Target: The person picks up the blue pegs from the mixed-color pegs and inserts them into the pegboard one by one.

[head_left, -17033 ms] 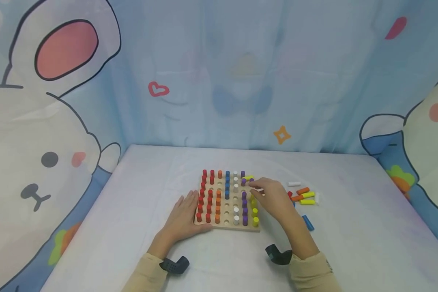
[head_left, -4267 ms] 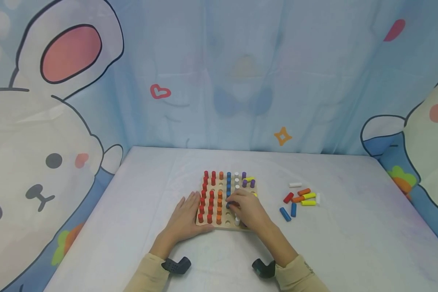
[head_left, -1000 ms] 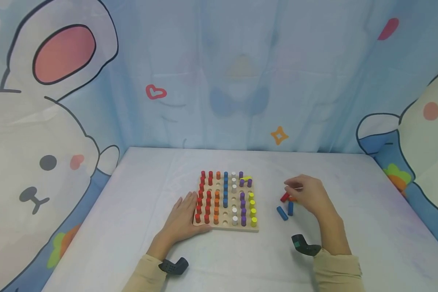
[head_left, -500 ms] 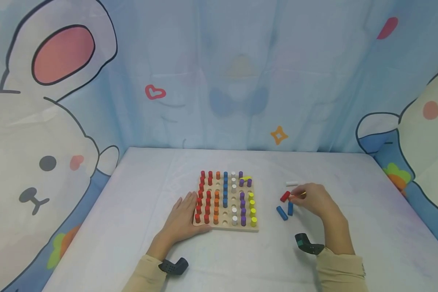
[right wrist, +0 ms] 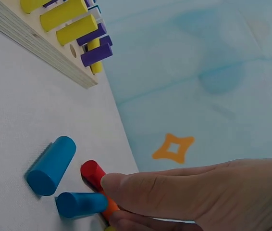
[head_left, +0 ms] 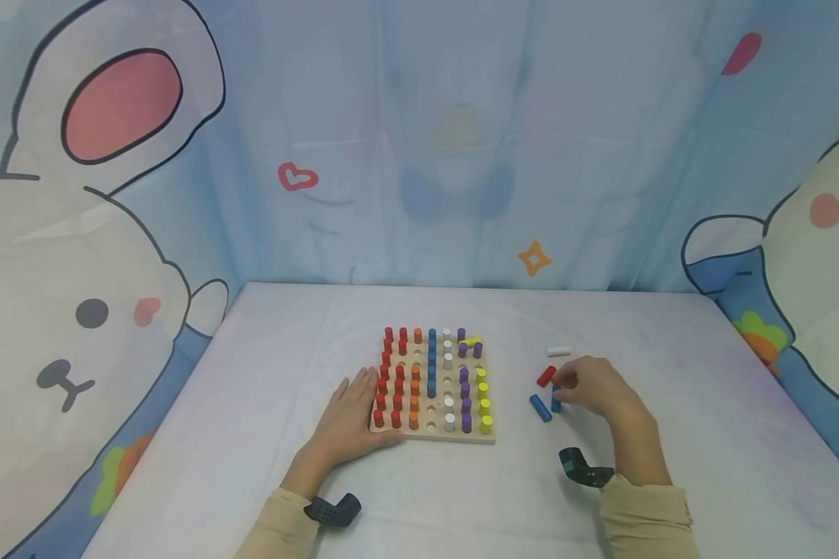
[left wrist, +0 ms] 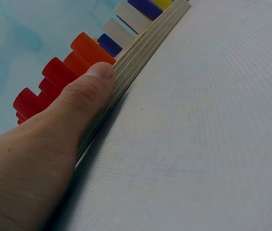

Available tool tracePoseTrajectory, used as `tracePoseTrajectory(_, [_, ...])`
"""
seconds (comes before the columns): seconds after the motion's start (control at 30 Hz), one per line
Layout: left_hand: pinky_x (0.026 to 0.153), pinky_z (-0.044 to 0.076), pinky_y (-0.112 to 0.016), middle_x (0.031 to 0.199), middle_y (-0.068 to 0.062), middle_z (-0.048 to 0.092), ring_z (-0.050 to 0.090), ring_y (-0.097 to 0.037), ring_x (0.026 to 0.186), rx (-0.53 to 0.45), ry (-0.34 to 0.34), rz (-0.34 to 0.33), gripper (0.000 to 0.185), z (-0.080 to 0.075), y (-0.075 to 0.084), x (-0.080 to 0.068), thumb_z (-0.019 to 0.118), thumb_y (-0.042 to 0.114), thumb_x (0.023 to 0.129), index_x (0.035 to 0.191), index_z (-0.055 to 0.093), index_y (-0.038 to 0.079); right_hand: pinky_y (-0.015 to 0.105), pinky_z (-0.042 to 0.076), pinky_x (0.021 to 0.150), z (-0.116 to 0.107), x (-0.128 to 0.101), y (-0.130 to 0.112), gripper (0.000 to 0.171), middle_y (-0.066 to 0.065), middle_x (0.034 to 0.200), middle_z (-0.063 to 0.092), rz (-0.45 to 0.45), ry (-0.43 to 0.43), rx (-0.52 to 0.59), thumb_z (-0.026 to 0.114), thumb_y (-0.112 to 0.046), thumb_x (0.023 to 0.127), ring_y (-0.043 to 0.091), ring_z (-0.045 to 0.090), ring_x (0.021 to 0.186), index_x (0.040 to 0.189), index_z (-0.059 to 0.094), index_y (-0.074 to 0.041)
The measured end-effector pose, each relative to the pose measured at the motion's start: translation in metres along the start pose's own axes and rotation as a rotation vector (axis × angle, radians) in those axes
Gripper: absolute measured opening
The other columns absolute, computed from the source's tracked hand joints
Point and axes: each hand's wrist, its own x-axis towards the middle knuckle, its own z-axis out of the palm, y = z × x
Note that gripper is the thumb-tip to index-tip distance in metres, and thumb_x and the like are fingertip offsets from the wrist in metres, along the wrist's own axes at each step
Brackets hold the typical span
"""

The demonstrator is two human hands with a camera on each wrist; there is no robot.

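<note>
A wooden pegboard [head_left: 461, 436] holds upright red, orange, blue, white, purple and yellow pegs in columns, with some bare holes. One yellow peg [head_left: 471, 341] lies on its side at the back right. My left hand [head_left: 353, 415] rests on the board's left side, its thumb along the front edge. My right hand [head_left: 594, 386] is over loose pegs right of the board, fingertips at the end of a blue peg [right wrist: 80, 205]. An orange peg [right wrist: 109, 208] shows between thumb and finger; whether they pinch either peg is hidden. Another blue peg [right wrist: 52, 166] lies beside it.
A red peg [head_left: 546, 376] and a white peg [head_left: 559, 352] lie on the white-covered table [head_left: 266, 334] near the right hand. Other loose pegs are hidden behind that hand. A blue printed curtain [head_left: 363, 225] hangs behind the table.
Earlier, my right hand was at the board with a blue peg, which now stands in the blue column. It has since gone to the loose pegs and shifted slightly toward the blue ones. My left hand stays put.
</note>
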Motion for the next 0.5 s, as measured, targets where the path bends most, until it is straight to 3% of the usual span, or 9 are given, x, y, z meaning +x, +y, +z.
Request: tracePoseTrajectory(0.5, [0.121, 0.012, -0.044, 0.158, -0.005, 0.023, 0.016, -0.018, 0.148, -0.005, -0.005, -0.005, 0.115, -0.001, 0.0014, -0.0011, 0.051, 0.083, 0.07, 0.152, 0.02, 0.009, 0.041, 0.056, 0.077, 0.0052, 0.0013, 0.002, 0.03, 0.012, 0.096, 0.067, -0.022, -0.01, 0.009, 0.073, -0.005, 0.079, 0.022, 0.059, 0.085, 0.108, 0.068, 0.002])
